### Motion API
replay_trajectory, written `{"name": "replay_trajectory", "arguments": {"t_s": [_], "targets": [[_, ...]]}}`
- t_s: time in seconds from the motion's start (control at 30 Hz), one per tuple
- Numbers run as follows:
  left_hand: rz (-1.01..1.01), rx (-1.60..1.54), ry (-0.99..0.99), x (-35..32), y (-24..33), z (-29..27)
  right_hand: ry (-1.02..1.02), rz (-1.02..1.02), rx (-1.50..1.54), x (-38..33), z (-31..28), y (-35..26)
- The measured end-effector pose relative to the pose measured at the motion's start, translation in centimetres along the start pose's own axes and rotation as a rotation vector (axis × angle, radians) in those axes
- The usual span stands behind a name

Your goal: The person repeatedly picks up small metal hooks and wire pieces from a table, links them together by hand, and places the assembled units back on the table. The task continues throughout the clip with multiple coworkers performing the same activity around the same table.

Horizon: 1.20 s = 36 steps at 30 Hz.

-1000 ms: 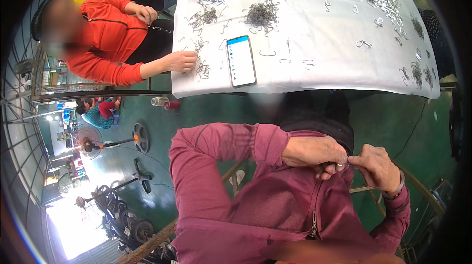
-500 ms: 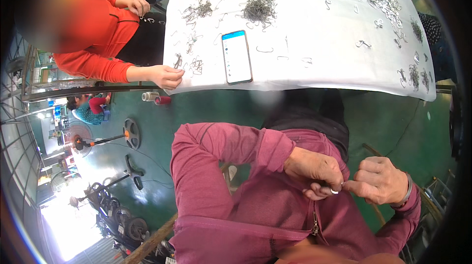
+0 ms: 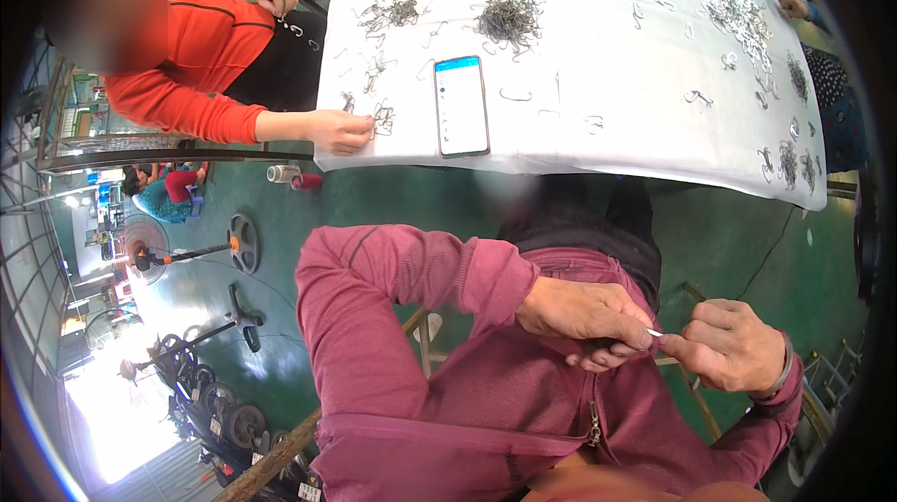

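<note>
Close in front of my body, my left hand (image 3: pixel 593 320) is closed, its thumb and fingers pinching a small white, shiny piece (image 3: pixel 655 332). Only a short end shows; the rest is hidden in the fingers. My right hand (image 3: pixel 729 345) meets it from the right, thumb and forefinger pressed together at that end. What the right fingertips hold, if anything, is too small to make out. Both hands are well below the near edge of the white-covered table (image 3: pixel 635 155). On it lie a phone (image 3: pixel 462 108) with a lit screen and a heap of dark wire hooks (image 3: pixel 507 21).
Silvery hooks (image 3: pixel 733 21) spread over the table's far right. At left, a co-worker in red has a hand (image 3: pixel 338 131) at a small cluster of hooks (image 3: pixel 383 117). A red cup (image 3: pixel 306 182) and a standing fan (image 3: pixel 145 254) are on the left.
The white piece has shifted from under my left fingertips to above them, between the two hands. The co-worker's near hand has moved right onto the small cluster. The view has shifted slightly.
</note>
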State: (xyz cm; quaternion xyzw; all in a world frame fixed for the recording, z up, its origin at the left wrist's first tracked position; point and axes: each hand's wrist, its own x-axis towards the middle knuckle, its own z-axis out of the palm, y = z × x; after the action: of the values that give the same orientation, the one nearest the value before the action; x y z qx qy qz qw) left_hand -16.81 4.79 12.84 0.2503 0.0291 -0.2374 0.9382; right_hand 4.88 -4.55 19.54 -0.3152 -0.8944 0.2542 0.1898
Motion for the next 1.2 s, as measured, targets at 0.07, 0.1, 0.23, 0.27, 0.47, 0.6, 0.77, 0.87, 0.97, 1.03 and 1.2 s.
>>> {"name": "replay_trajectory", "arguments": {"t_s": [0.07,0.1,0.23,0.27,0.47,0.6,0.77,0.87,0.97,1.03,1.2], "targets": [[0.039,-0.093,0.0,0.3,-0.1,0.4,0.027,0.017,0.012,-0.1,-0.3,-0.1],[0.06,-0.137,-0.002,0.4,-0.2,0.6,0.037,0.026,0.019,-0.2,-0.5,-0.1],[0.008,-0.084,0.037,0.6,-0.2,1.4,-0.016,0.046,0.046,-1.0,-0.5,-0.9],[0.012,-0.076,0.044,0.9,-0.2,1.7,-0.005,0.054,0.053,-1.4,-0.7,-1.2],[0.023,0.004,0.027,1.7,0.5,1.4,0.042,0.104,0.079,-2.2,-0.9,-1.5],[0.147,0.03,0.009,2.2,1.5,-1.0,0.117,0.285,-0.077,-1.9,-1.0,-0.4],[0.371,0.147,0.168,2.8,2.8,-5.0,0.56,0.496,0.02,-1.1,2.8,5.7],[0.381,0.021,0.262,3.1,2.9,-5.5,0.738,0.609,0.314,-0.4,5.1,7.2],[0.438,-0.005,0.249,3.5,3.2,-5.6,0.899,0.62,0.531,0.1,6.3,7.4],[0.451,-0.02,0.236,3.9,3.4,-5.7,0.989,0.597,0.606,0.4,7.0,7.4],[0.41,-0.02,0.305,4.1,3.7,-5.4,1.015,0.565,0.552,-0.3,7.9,7.2]]}}
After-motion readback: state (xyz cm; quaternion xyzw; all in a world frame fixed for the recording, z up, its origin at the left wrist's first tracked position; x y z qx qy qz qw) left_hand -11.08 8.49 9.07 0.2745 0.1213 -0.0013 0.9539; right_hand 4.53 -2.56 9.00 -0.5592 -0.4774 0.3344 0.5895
